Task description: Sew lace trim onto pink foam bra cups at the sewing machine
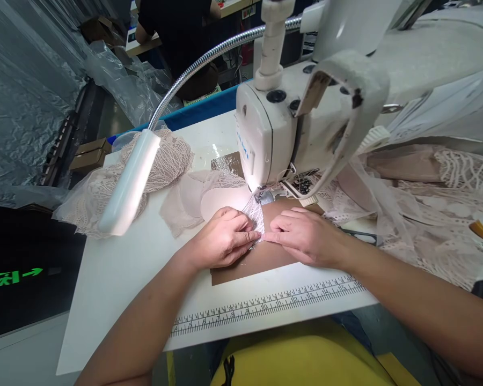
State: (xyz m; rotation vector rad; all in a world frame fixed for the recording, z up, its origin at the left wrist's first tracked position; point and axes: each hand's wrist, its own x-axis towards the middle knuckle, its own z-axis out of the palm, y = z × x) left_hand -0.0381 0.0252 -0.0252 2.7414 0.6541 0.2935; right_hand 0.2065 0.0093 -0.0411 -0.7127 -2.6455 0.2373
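My left hand [224, 237] and my right hand [301, 235] rest side by side on a brown patch [241, 268] of the white table, just in front of the sewing machine's [261, 139] needle area. Both pinch the near end of a narrow white lace strip [254, 214] that runs up under the presser foot. My left fingers are curled tight around the lace edge; my right forefinger and thumb press it from the other side. A pale bra cup piece [213, 201] lies directly behind my left hand.
A gooseneck lamp [129, 182] hangs over the left of the table, above a heap of beige lace [169, 161]. More lace and fabric [426, 214] pile up at the right. A printed ruler [265, 305] runs along the table's front edge. Another person [177, 32] sits at the back.
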